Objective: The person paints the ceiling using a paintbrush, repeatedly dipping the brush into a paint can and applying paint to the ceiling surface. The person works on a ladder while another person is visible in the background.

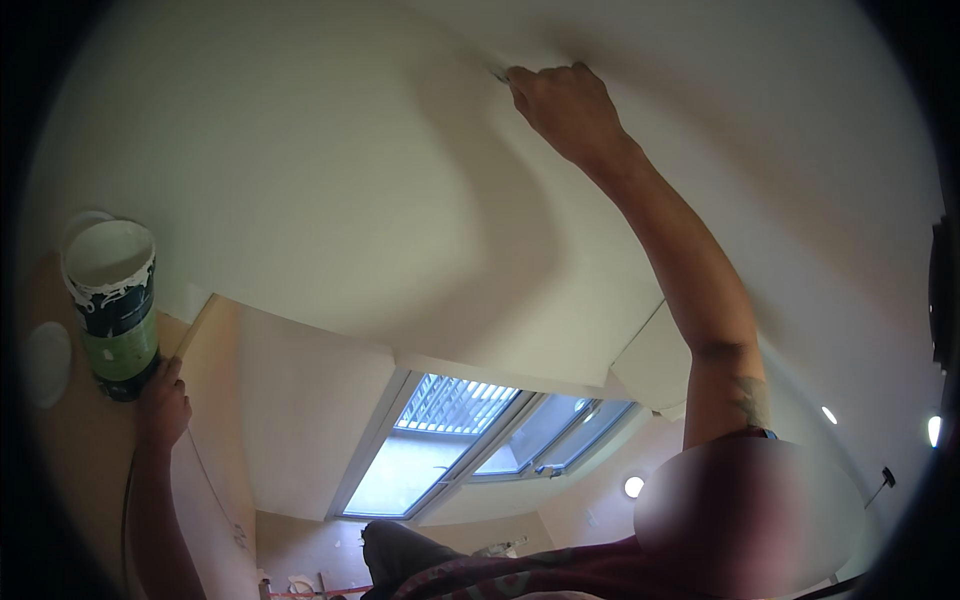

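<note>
At the left, my left hand [163, 405] grips the base of a paint bucket [122, 345] and holds it up, mouth upward. The bucket is dark with a green band, and white paint has run over its rim. My right arm is stretched far up, and my right hand [570, 110] is closed near the line where two pale surfaces [330, 170] meet. Out of its fingers pokes the small tip of what looks like a paintbrush [498, 73], close to or touching that line. The fist hides the rest of it.
Below is a roof window [430, 440] with further panes [550, 435] beside it. A pale round disc [47, 365] shows left of the bucket. Round lights [634, 487] glow at the lower right, and a small dark fitting [887, 478] sticks out at the far right.
</note>
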Demonstrator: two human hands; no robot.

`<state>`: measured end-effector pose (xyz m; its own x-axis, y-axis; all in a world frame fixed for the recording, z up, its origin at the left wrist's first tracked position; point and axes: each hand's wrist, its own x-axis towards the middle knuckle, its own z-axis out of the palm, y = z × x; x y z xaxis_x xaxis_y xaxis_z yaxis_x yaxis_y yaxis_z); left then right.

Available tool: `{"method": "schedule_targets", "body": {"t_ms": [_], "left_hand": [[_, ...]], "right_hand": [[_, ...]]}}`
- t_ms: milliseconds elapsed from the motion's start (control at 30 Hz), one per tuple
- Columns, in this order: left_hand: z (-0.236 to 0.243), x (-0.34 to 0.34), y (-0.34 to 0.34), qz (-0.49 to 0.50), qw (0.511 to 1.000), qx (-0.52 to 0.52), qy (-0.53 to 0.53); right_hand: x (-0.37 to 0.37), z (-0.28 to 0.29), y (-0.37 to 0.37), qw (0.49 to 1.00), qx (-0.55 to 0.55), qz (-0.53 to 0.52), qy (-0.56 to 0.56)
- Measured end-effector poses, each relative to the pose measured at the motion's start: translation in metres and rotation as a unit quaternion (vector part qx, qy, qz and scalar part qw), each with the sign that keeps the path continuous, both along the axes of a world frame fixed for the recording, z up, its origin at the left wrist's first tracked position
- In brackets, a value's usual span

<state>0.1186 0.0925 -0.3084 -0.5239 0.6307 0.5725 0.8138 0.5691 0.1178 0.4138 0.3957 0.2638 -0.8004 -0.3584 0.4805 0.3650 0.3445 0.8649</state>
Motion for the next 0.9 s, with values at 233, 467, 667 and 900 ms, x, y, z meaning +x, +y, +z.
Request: {"method": "schedule_targets", "body": {"t_ms": [233,467,667,900], "left_hand": [[0.0,0.002,-0.002,0.008,1.0,-0.008,0.004],[0.002,0.004,-0.001,0.005,1.0,-0.002,0.0],[0.002,0.004,-0.001,0.003,1.0,0.0,0.002],[0.003,0.004,0.0,0.004,1.0,-0.003,-0.007]], "right_hand": [[0.006,-0.002,0.003,0.998,0.001,-0.058,0.012],[0.012,-0.002,0.006,0.998,0.01,-0.057,0.031],[0.014,-0.002,0.01,0.998,0.016,-0.048,0.038],[0.015,0.0,0.018,0.998,0.04,-0.035,0.036]]}}
